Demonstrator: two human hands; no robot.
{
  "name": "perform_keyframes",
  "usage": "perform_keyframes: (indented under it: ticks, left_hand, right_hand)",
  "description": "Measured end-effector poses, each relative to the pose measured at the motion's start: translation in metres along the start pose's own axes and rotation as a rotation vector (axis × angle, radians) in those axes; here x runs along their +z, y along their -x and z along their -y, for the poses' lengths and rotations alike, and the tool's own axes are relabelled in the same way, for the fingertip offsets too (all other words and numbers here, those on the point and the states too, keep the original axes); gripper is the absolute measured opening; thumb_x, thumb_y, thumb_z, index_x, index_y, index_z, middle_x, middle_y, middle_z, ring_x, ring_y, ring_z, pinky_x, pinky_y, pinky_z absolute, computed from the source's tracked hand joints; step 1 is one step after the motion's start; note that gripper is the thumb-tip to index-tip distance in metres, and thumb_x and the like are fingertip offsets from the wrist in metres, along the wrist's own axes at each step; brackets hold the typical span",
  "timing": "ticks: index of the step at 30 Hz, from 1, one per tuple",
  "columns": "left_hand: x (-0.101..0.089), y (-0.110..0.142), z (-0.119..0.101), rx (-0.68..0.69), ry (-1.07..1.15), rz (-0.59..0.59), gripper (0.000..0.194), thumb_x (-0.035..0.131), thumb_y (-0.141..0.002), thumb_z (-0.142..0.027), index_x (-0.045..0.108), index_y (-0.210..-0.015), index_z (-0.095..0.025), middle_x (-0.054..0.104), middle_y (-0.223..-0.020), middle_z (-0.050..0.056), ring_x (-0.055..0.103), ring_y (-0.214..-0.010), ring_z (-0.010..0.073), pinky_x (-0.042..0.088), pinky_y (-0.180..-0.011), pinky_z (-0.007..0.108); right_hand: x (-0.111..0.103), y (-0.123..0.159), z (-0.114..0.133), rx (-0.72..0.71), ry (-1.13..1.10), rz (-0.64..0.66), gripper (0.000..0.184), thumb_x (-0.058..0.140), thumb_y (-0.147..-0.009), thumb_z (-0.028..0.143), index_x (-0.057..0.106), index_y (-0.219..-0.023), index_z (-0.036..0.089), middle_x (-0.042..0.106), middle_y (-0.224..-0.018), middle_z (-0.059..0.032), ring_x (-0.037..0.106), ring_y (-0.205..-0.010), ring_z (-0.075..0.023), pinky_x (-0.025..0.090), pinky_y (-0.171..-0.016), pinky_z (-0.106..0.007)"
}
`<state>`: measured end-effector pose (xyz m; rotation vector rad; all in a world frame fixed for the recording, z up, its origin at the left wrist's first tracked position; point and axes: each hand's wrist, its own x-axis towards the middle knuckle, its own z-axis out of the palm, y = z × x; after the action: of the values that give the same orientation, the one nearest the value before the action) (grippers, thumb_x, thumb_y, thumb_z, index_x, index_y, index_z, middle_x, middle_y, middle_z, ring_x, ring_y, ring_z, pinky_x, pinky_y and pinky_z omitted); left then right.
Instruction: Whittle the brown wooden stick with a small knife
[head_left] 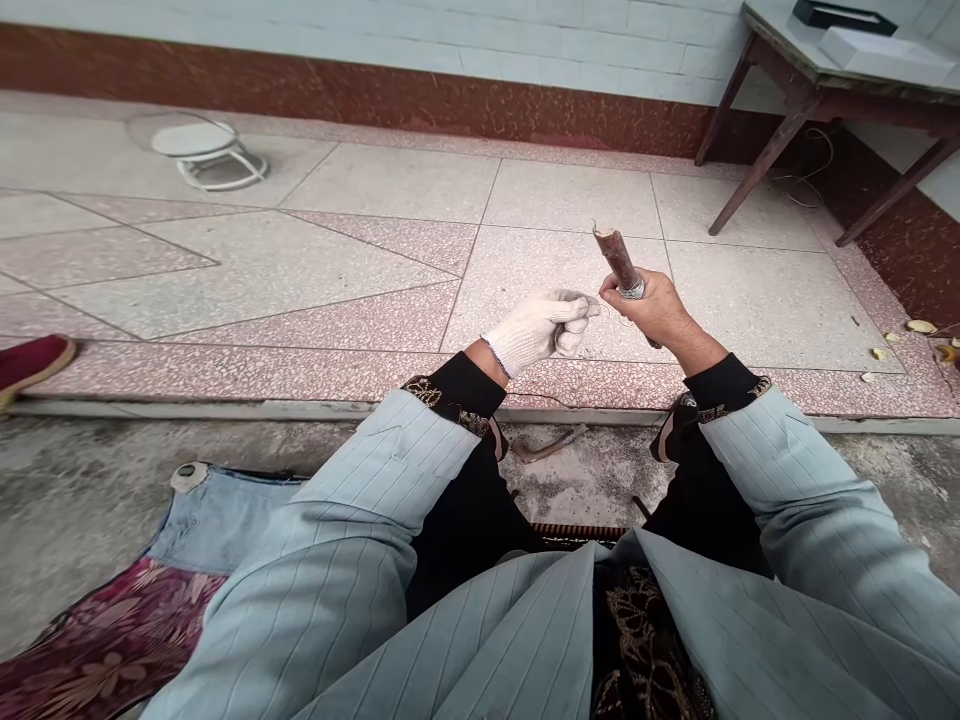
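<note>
My right hand [656,308] is bare and wrapped round a short wooden stick [616,252] with reddish-brown bark. The stick tilts up to the left, and its upper end looks split, with a thin strand poking out. Silvery wire [634,289] is wound round the stick just above my fingers. In a white knitted glove, my left hand [541,328] is closed in a pinch close to my right fingertips. What lies between its fingers is too small to make out. Faint thin loops show against the floor between both hands.
A bent piece of wood [547,446] lies on the concrete between my feet. A white stool [214,155] stands far left, a wooden table [787,75] with boxes at upper right. Pale scraps [921,326] lie at right. A red shoe [34,368] and folded cloth [225,520] are left.
</note>
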<state>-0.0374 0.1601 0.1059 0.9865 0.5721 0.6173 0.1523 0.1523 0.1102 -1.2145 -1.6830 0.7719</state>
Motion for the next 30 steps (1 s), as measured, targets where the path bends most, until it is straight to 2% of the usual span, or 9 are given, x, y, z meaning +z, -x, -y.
perform_keyframes:
  ticks: [5,9,13,17,21,26,30]
  left_hand:
    - [-0.008,-0.003,0.002,-0.097,0.009,0.093,0.014,0.066,-0.079,-0.025,0.058,-0.079,-0.014,0.035,-0.05,-0.007,0.027,-0.035,0.0039,0.021,-0.035,0.019]
    - [-0.008,-0.002,0.002,-0.13,-0.009,0.165,0.012,0.063,-0.079,-0.024,0.057,-0.076,-0.014,0.032,-0.048,-0.008,0.024,-0.034,0.0035,0.019,-0.032,0.018]
    - [-0.005,0.0,0.003,-0.057,-0.024,0.142,0.011,0.058,-0.084,-0.023,0.057,-0.08,-0.013,0.032,-0.049,-0.009,0.023,-0.033,0.0027,0.02,-0.032,0.017]
    - [-0.003,-0.001,0.007,-0.019,-0.006,0.125,0.013,0.061,-0.087,-0.025,0.056,-0.083,-0.013,0.035,-0.052,-0.009,0.023,-0.035,0.0009,0.02,-0.034,0.016]
    - [-0.002,-0.003,0.013,0.022,0.016,0.093,0.016,0.065,-0.085,-0.024,0.054,-0.079,-0.014,0.037,-0.054,-0.008,0.027,-0.038,0.0007,0.022,-0.036,0.016]
    - [0.0,-0.003,0.014,0.023,0.044,0.098,0.014,0.066,-0.084,-0.025,0.057,-0.085,-0.014,0.043,-0.057,-0.006,0.032,-0.04,0.0018,0.027,-0.038,0.017]
    - [-0.002,-0.002,0.013,0.038,0.038,0.094,0.011,0.064,-0.082,-0.021,0.06,-0.09,-0.014,0.048,-0.058,-0.005,0.038,-0.041,0.0038,0.03,-0.04,0.019]
  right_hand:
    - [0.0,0.001,0.001,-0.028,0.041,0.044,0.011,0.065,-0.078,0.028,0.064,-0.077,0.017,0.06,-0.074,-0.0008,0.051,-0.068,-0.0123,0.04,-0.064,-0.028]
    - [-0.002,0.002,0.008,0.001,0.051,0.123,0.011,0.065,-0.077,0.028,0.065,-0.079,0.016,0.058,-0.07,0.0002,0.049,-0.065,-0.0117,0.038,-0.06,-0.027]
    - [-0.002,0.003,0.01,0.123,-0.032,0.139,0.01,0.065,-0.077,0.026,0.063,-0.079,0.017,0.056,-0.06,0.0021,0.045,-0.052,-0.0093,0.035,-0.05,-0.025]
    - [0.001,0.003,0.009,0.243,-0.163,0.145,0.008,0.063,-0.079,0.025,0.059,-0.08,0.018,0.062,-0.058,0.0,0.041,-0.042,-0.0077,0.031,-0.042,-0.024]
    - [0.005,0.005,0.007,0.293,-0.234,0.119,0.007,0.063,-0.081,0.021,0.058,-0.077,0.018,0.062,-0.054,-0.0006,0.041,-0.039,-0.0075,0.03,-0.039,-0.024]
    - [0.008,0.005,0.006,0.298,-0.282,0.086,0.008,0.062,-0.081,0.018,0.058,-0.074,0.019,0.057,-0.049,0.002,0.04,-0.038,-0.0068,0.028,-0.037,-0.022]
    - [0.008,0.004,0.007,0.346,-0.348,0.062,0.008,0.063,-0.081,0.016,0.057,-0.075,0.018,0.054,-0.049,0.0032,0.043,-0.04,-0.0069,0.03,-0.037,-0.02]
